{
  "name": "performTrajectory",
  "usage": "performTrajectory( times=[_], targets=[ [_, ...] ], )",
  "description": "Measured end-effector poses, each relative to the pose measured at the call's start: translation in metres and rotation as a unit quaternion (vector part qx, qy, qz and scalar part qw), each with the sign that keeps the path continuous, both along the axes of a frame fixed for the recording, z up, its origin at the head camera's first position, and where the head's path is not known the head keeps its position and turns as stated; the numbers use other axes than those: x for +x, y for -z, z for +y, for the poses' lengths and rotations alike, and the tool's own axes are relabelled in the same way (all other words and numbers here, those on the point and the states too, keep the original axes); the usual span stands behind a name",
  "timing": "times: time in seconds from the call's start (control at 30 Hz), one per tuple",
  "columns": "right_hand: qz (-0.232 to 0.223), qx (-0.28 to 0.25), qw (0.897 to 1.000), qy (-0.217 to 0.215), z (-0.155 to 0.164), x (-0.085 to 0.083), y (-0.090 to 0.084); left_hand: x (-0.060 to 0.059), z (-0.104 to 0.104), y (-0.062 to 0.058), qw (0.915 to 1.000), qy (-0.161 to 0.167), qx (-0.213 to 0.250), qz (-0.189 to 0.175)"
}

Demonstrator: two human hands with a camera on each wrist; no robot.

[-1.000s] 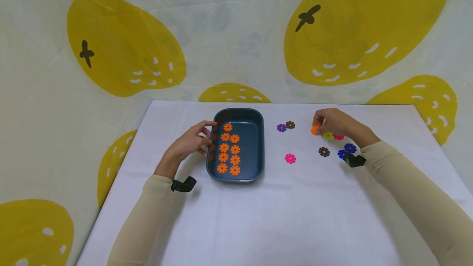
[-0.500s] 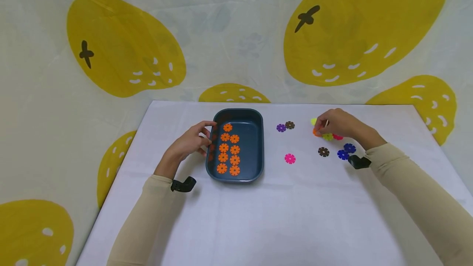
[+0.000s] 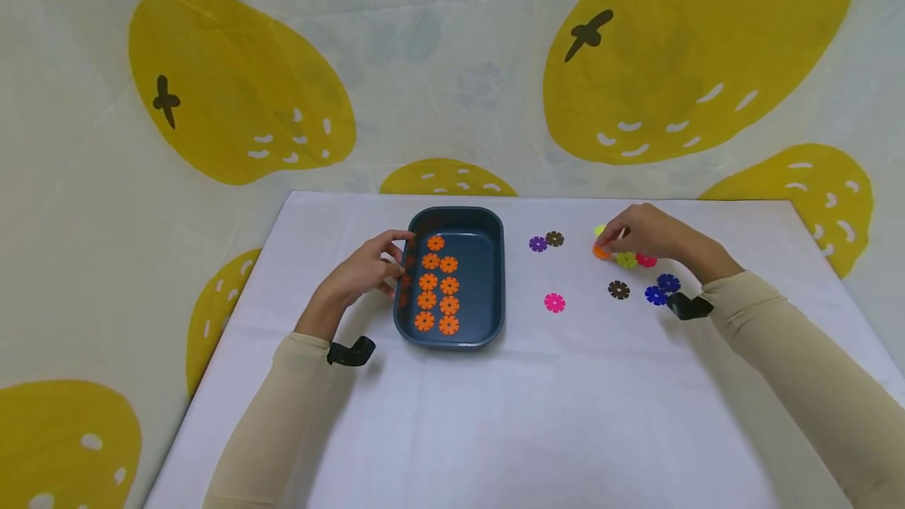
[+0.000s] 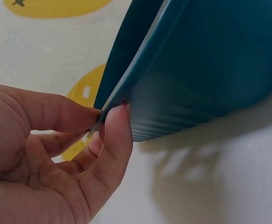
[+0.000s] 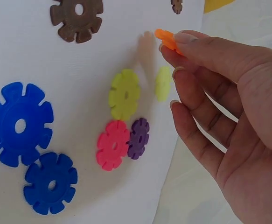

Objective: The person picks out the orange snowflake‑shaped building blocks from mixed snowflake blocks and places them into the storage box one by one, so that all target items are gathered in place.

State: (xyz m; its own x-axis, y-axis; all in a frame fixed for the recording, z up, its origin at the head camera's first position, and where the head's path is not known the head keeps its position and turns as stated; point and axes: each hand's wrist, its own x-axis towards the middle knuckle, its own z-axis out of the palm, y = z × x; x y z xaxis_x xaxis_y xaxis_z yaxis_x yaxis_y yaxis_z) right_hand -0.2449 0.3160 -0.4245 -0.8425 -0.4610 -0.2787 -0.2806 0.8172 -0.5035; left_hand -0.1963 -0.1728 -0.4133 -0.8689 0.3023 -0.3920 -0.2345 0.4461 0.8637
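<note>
A table covered with a white cloth (image 3: 495,415) carries a dark blue rectangular plastic tray (image 3: 492,289). Right of the tray lie flat notched plastic discs: a purple disc (image 3: 538,243) touching a brown disc (image 3: 555,239) nearest, a pink disc (image 3: 555,302) nearer the front edge, then another brown disc (image 3: 618,290), a lime disc (image 3: 626,260), a red-pink disc (image 3: 646,261) and two blue discs (image 3: 662,289), apparently overlapping, farthest from the tray.
</note>
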Motion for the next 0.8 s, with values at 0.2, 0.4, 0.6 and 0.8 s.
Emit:
performTrajectory(
  times=[0.2, 0.4, 0.6, 0.8],
  targets=[
    [-0.001, -0.012, 1.000, -0.005, -0.005, -0.002, -0.008, -0.001, 0.001, 0.000, 1.0000, -0.001, 0.000, -0.001],
    [0.000, -0.025, 1.000, -0.016, -0.015, -0.004, -0.016, -0.001, 0.000, 0.001, 1.0000, -0.003, 0.000, -0.001],
    [0.006, -0.042, 0.999, -0.021, -0.024, -0.005, -0.022, -0.001, 0.000, 0.002, 1.0000, -0.001, 0.000, -0.001],
    [0.006, -0.050, 0.998, -0.027, -0.031, -0.007, -0.028, -0.001, 0.000, 0.001, 1.0000, -0.001, -0.001, -0.001]
  ],
)
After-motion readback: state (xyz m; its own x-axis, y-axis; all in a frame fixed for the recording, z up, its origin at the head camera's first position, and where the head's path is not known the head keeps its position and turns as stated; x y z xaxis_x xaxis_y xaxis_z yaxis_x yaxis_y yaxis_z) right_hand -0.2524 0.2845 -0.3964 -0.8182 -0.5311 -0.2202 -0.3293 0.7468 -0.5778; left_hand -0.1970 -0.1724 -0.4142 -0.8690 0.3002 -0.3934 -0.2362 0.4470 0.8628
